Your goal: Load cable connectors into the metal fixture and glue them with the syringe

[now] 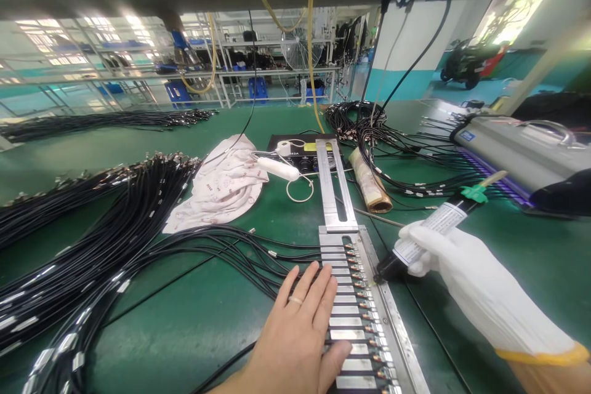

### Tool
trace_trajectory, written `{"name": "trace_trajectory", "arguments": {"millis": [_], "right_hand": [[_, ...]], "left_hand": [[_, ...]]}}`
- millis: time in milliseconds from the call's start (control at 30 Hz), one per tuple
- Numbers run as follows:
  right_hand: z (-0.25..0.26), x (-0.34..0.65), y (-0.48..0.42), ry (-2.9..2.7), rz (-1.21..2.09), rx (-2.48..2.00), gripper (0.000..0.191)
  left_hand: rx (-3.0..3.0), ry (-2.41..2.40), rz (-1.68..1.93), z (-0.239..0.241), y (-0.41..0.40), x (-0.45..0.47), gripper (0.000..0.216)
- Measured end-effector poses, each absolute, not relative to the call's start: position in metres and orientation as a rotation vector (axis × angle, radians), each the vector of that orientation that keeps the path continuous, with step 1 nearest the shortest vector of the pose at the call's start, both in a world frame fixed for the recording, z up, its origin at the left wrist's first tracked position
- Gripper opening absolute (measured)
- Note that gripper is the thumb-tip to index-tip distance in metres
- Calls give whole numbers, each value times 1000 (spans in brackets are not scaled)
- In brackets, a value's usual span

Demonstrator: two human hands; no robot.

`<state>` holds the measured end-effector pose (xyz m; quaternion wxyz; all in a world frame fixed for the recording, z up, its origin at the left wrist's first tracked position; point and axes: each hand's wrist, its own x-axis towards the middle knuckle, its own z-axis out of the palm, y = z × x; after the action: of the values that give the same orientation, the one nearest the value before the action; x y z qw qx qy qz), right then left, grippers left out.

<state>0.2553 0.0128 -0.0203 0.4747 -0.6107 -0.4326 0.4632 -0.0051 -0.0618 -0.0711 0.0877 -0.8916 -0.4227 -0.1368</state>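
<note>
My bare left hand (300, 326), a ring on one finger, lies flat with fingers stretched over the left side of a slotted metal fixture (348, 306). Several black cables (258, 252) run under or beside it into the fixture's slots, their metal ends lined up along the right side. In a white glove, my right hand (429, 249) grips a labelled black syringe (427, 234) with a green collar at its upper end. The syringe is tilted, and its lower tip is close to the cable ends; whether it touches them I cannot tell.
Bundled black cables (106, 221) cover the left of the green table (184, 314). A crumpled cloth (226, 181) lies beyond my left hand, near a black control box (300, 151). At right stands a grey machine (526, 144) glowing purple underneath. A cardboard tube (369, 181) lies beyond the syringe.
</note>
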Motion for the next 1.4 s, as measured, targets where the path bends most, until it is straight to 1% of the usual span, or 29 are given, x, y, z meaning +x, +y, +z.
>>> {"name": "trace_trajectory", "arguments": {"millis": [133, 433, 900, 1100, 1400], "right_hand": [[-22, 256, 13, -1075, 1149, -1504, 50], [-22, 257, 11, -1135, 1175, -1467, 45], [-25, 257, 14, -1105, 1145, -1487, 47], [-27, 258, 14, -1121, 1098, -1471, 40], [-34, 259, 16, -1110, 1065, -1459, 38]], "left_hand": [[-2661, -1253, -393, -70, -62, -6, 62], [-2662, -1253, -367, -68, -63, -6, 62], [-2674, -1284, -376, -70, -64, -6, 63], [-2677, -1274, -371, -69, -65, -5, 64], [-2692, -1297, -363, -69, -63, -5, 65]]}}
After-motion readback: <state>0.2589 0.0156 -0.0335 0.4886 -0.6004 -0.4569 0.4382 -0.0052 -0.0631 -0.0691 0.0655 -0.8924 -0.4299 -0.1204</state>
